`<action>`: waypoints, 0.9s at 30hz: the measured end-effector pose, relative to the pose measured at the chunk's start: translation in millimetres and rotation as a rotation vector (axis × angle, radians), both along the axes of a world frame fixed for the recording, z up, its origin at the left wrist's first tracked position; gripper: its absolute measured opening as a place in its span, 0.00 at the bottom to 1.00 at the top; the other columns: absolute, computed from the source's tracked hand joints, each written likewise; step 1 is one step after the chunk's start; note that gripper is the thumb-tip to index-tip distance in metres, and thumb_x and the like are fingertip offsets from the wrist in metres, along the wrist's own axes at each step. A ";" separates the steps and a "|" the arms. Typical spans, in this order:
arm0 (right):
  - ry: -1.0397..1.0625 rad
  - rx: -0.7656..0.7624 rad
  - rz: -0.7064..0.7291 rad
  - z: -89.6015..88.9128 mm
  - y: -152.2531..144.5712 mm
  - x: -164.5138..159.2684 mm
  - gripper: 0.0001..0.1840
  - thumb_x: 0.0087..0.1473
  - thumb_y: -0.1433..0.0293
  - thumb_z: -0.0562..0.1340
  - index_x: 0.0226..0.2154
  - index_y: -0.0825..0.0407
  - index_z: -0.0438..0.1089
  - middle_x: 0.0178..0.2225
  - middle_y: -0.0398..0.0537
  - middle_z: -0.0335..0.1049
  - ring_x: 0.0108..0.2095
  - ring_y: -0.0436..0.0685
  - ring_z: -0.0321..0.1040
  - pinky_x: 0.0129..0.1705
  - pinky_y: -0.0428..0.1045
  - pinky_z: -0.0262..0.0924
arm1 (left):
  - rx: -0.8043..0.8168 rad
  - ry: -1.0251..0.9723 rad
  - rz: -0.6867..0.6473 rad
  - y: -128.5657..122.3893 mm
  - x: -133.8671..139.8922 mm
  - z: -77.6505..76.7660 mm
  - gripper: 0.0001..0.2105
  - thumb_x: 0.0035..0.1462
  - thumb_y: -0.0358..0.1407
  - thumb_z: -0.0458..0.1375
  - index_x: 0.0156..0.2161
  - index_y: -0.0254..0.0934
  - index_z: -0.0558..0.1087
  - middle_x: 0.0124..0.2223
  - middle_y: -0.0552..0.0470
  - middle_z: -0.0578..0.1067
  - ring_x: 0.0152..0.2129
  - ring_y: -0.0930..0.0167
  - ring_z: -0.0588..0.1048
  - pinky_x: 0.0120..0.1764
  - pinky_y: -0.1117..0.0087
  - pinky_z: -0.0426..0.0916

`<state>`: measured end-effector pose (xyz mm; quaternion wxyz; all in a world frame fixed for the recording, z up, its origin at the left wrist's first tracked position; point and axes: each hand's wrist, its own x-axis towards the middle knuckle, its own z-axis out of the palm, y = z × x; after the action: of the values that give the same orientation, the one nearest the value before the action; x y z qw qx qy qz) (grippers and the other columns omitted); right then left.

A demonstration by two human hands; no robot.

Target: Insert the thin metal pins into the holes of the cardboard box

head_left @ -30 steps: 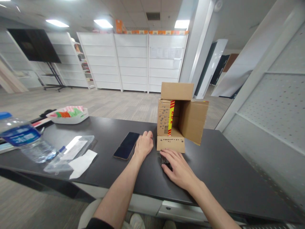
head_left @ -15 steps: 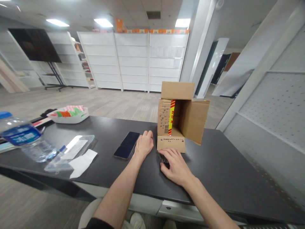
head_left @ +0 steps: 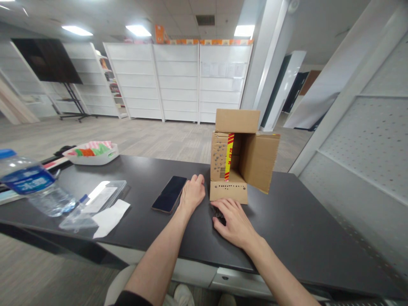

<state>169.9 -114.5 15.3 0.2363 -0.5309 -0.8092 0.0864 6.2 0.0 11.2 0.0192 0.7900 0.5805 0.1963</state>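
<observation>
On the dark tabletop, my left hand [head_left: 193, 191] rests with its fingers curled closed, just right of a black phone [head_left: 169, 194]. Whatever its fingers may hold is hidden. My right hand [head_left: 234, 221] is closed over a small black object with light, ribbed lines [head_left: 219, 214]; thumb and fingers lie around it and cover most of it. Right behind that hand stands an open cardboard box [head_left: 218, 157] with its mouth facing me. Its lower flap [head_left: 228, 193] slopes down to the table and carries a row of dark dots. Yellow-and-red tape runs down the left flap.
At the left lie a water bottle [head_left: 32, 187], a clear plastic case [head_left: 110, 193] and a white paper [head_left: 112, 217]. A white tray [head_left: 92, 159] with colourful packets sits at the far left edge of the table [head_left: 287, 238]. A perforated panel [head_left: 376, 140] rises at the right.
My right hand and the black object have shifted very slightly to the left. My left hand, the phone and the box stay where they were.
</observation>
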 end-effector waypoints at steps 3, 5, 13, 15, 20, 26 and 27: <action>-0.006 -0.003 -0.003 0.4 -0.5 -0.3 0.21 0.57 0.72 0.60 0.54 0.49 0.68 0.53 0.51 0.73 0.55 0.61 0.63 0.59 0.58 0.56 | 0.020 0.004 0.000 1.3 -0.4 -2.5 0.09 0.63 0.29 0.48 0.44 0.41 0.68 0.44 0.49 0.72 0.39 0.67 0.75 0.44 0.67 0.65; -0.014 -0.009 -0.004 0.6 -0.7 -0.4 0.21 0.57 0.72 0.59 0.54 0.50 0.68 0.52 0.51 0.73 0.55 0.61 0.63 0.59 0.58 0.55 | 0.026 0.007 0.001 1.7 -0.5 -3.3 0.09 0.63 0.29 0.48 0.44 0.41 0.68 0.44 0.49 0.72 0.39 0.68 0.75 0.44 0.67 0.65; -0.001 0.006 -0.002 -0.6 0.0 -0.3 0.20 0.58 0.72 0.60 0.53 0.50 0.69 0.53 0.51 0.72 0.54 0.62 0.64 0.58 0.58 0.56 | 0.013 0.006 -0.001 -0.6 -0.6 -0.2 0.09 0.63 0.29 0.48 0.44 0.42 0.68 0.44 0.49 0.72 0.39 0.68 0.75 0.44 0.67 0.65; 0.003 0.005 -0.008 -1.4 0.1 -0.3 0.20 0.58 0.72 0.60 0.53 0.50 0.69 0.53 0.51 0.72 0.54 0.62 0.64 0.58 0.58 0.56 | 0.010 0.007 0.000 -0.5 -0.5 -0.2 0.09 0.64 0.29 0.47 0.44 0.42 0.68 0.44 0.49 0.72 0.38 0.68 0.75 0.43 0.67 0.65; 0.010 0.007 -0.007 -3.7 0.8 0.1 0.19 0.58 0.72 0.60 0.52 0.50 0.70 0.52 0.51 0.72 0.54 0.62 0.63 0.57 0.58 0.56 | 0.005 0.012 0.003 0.7 -0.3 -1.3 0.09 0.63 0.29 0.48 0.44 0.42 0.68 0.44 0.49 0.72 0.38 0.68 0.75 0.43 0.67 0.65; 0.009 0.020 -0.012 -4.1 1.2 0.1 0.20 0.57 0.73 0.60 0.52 0.50 0.70 0.52 0.50 0.73 0.54 0.62 0.64 0.58 0.58 0.55 | 0.012 0.019 0.003 1.1 -0.5 -2.3 0.09 0.63 0.29 0.48 0.44 0.41 0.68 0.44 0.49 0.72 0.37 0.68 0.75 0.42 0.67 0.65; 0.010 0.019 -0.011 -3.9 1.1 0.0 0.20 0.57 0.73 0.60 0.52 0.50 0.70 0.52 0.50 0.73 0.54 0.62 0.64 0.58 0.58 0.55 | 0.010 0.019 0.004 1.1 -0.5 -2.4 0.09 0.63 0.29 0.47 0.44 0.41 0.68 0.44 0.49 0.72 0.37 0.68 0.75 0.42 0.67 0.65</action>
<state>169.9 -113.4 11.4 0.2456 -0.5326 -0.8060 0.0801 5.7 1.1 8.8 0.0092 0.7908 0.5811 0.1920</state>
